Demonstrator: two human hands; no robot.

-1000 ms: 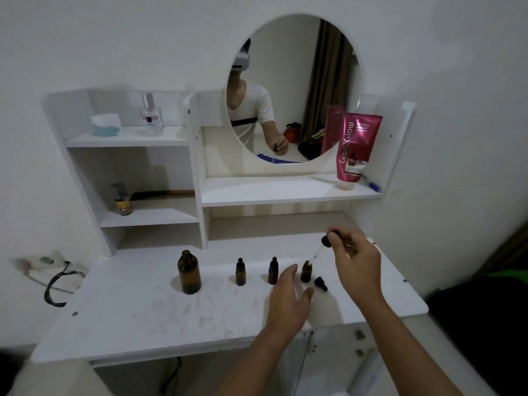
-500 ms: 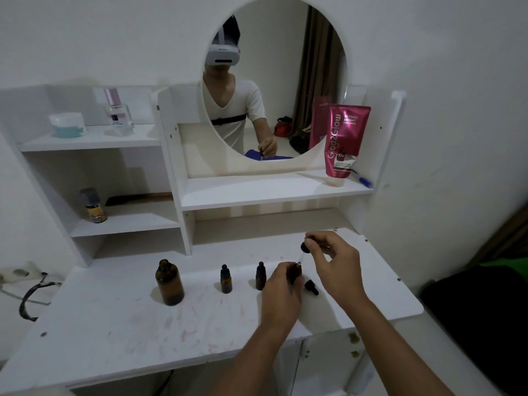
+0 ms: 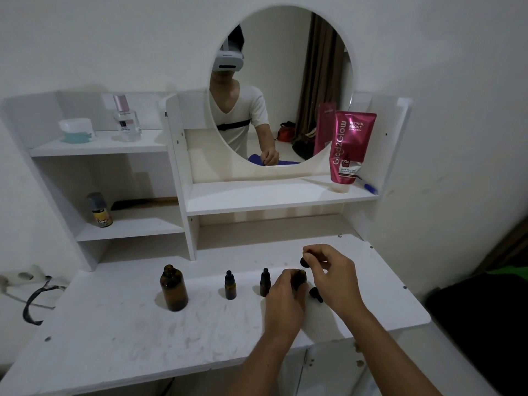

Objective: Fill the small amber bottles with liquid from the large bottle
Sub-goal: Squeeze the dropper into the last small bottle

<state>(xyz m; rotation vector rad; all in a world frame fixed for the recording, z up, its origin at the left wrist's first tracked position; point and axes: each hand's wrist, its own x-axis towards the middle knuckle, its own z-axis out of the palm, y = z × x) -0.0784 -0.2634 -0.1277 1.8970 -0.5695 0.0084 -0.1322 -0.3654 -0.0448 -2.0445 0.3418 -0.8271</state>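
Note:
The large amber bottle (image 3: pixel 173 288) stands uncapped on the white tabletop (image 3: pixel 143 332), left of centre. To its right stand two small amber bottles with black caps, one (image 3: pixel 230 285) and another (image 3: pixel 265 282). My left hand (image 3: pixel 284 298) grips a third small amber bottle (image 3: pixel 300 278), which is open at the top. My right hand (image 3: pixel 333 277) pinches a black dropper bulb (image 3: pixel 304 262) just above that bottle's mouth. A loose black cap (image 3: pixel 315 294) lies on the table between my hands.
Shelves rise behind the tabletop, with a round mirror (image 3: pixel 281 87), a pink tube (image 3: pixel 350 148), a blue pen (image 3: pixel 367 186), a perfume bottle (image 3: pixel 125 120), a white jar (image 3: pixel 76 130) and a small can (image 3: pixel 100 210). A black cable (image 3: pixel 34 304) hangs at the left.
My left hand moved forward from flat on the table and took hold of the third small bottle. My right hand brought the dropper down over its mouth. The camera shifted slightly.

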